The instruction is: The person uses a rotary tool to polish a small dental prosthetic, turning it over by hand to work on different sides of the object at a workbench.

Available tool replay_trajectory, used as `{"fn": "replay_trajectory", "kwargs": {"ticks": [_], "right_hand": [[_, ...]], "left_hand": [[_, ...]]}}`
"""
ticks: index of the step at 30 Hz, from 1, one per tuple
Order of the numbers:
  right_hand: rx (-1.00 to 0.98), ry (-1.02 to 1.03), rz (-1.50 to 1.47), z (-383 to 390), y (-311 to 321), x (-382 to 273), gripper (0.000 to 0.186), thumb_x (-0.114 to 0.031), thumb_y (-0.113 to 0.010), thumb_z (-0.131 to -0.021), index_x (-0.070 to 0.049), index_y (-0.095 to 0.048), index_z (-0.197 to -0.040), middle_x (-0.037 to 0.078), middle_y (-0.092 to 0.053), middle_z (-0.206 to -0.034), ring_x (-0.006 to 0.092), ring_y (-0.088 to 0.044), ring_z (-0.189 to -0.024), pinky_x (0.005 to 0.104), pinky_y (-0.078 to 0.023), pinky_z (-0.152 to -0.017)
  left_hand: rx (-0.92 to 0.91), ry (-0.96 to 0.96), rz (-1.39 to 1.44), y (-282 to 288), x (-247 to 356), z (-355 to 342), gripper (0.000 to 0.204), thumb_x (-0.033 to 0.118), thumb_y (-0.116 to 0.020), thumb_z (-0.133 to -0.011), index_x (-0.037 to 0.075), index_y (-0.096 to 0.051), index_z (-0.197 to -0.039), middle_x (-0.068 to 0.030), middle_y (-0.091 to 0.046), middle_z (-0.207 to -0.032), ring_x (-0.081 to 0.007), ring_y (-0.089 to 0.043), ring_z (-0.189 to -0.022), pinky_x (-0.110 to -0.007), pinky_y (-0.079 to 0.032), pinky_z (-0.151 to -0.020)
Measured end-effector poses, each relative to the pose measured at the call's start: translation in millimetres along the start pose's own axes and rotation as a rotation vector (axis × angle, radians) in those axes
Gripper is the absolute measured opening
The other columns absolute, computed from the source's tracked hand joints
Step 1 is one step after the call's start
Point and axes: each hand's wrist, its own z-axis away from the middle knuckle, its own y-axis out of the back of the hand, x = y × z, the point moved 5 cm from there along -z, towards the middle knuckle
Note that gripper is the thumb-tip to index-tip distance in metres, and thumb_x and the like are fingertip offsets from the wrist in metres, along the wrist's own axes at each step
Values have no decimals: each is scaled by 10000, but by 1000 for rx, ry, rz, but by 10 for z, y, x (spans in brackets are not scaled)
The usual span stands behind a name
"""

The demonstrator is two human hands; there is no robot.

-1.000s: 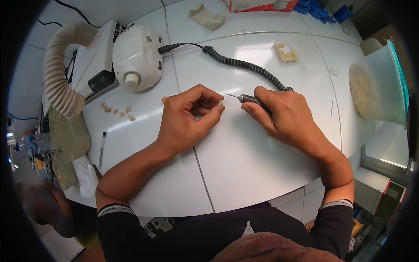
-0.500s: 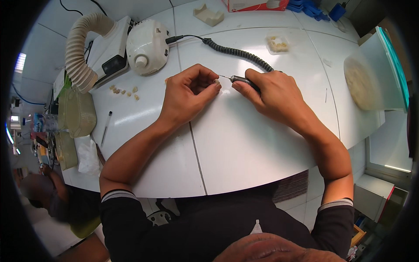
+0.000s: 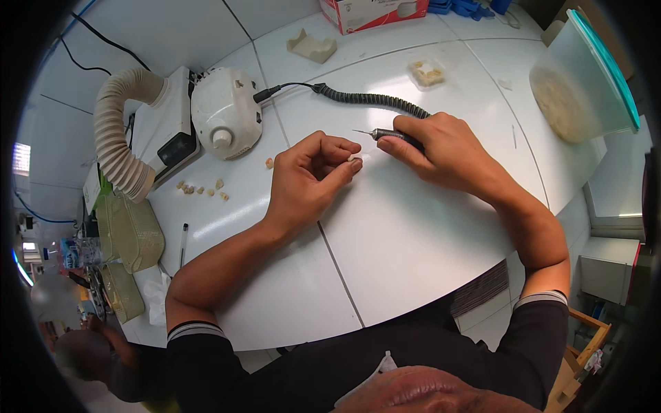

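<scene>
Between the thumb and fingers of my left hand [image 3: 310, 180] is a small pale piece [image 3: 354, 157], partly covered by the fingertips. My right hand [image 3: 447, 158] grips a dark rotary handpiece [image 3: 396, 138], its thin metal bit pointing left, above the piece and apart from it. A black coiled cord [image 3: 368, 98] runs from a white control unit [image 3: 224, 110] toward the handpiece. Several small cream pieces [image 3: 200, 189] lie left of my left hand, and another small piece [image 3: 269, 163] lies just beside it.
A ribbed hose [image 3: 110, 131], mesh trays [image 3: 131, 234] and a pen [image 3: 184, 241] sit at left. A lidded tub [image 3: 564, 82] is at right; a small clear box [image 3: 427, 73], cream holder [image 3: 310, 47] and red-white carton [image 3: 372, 12] are at back. A co-worker [image 3: 96, 358] is at lower left.
The camera's view has shifted slightly. Since half a second ago, my left hand with the piece has moved a little lower, widening the gap to the bit. My right hand still grips the handpiece.
</scene>
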Motion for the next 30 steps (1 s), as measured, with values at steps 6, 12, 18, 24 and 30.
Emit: {"fn": "replay_trajectory", "kwargs": {"ticks": [6, 12, 18, 24, 30], "right_hand": [[-45, 5, 39, 22, 25, -15, 521, -542, -663, -1096, -70, -656, -875, 145, -634, -621, 408, -646, -601, 518, -491, -585], [-5, 94, 2, 23, 15, -34, 476, -490, -739, -1060, -71, -632, -861, 124, -651, -648, 373, -641, -567, 468, -481, -543], [37, 181, 133, 83, -16, -111, 455, -497, -771, -1034, -93, -618, -892, 62, -682, -695, 304, -635, -509, 414, -470, -463], [37, 183, 152, 67, -27, -95, 459, -501, -772, -1031, -95, -606, -893, 55, -661, -682, 294, -636, -500, 416, -472, -455], [17, 177, 158, 74, -36, -104, 472, -510, -761, -1037, -94, -599, -884, 57, -663, -684, 294, -642, -503, 419, -472, -454]], "left_hand": [[-22, 64, 39, 11, 29, -51, 134, -55, -791, -1002, -18, -680, -1068, -131, -785, -1138, -161, -777, -1048, -306, -651, -969], [-2, 11, 1, 53, 15, -33, 155, -30, -799, -997, -54, -744, -1140, -116, -814, -1061, -160, -805, -987, -282, -660, -901], [-5, -21, -56, 37, 25, -55, 158, -16, -832, -974, -43, -755, -1108, -109, -818, -1022, -145, -801, -955, -283, -661, -883], [-17, 56, 27, 34, 53, -45, 185, -107, -763, -996, -57, -700, -1163, -144, -783, -1129, -192, -796, -1072, -321, -669, -984], [-43, 64, 35, 42, 40, -47, 181, -108, -759, -997, -59, -692, -1158, -150, -777, -1138, -197, -794, -1084, -318, -668, -994]]}}
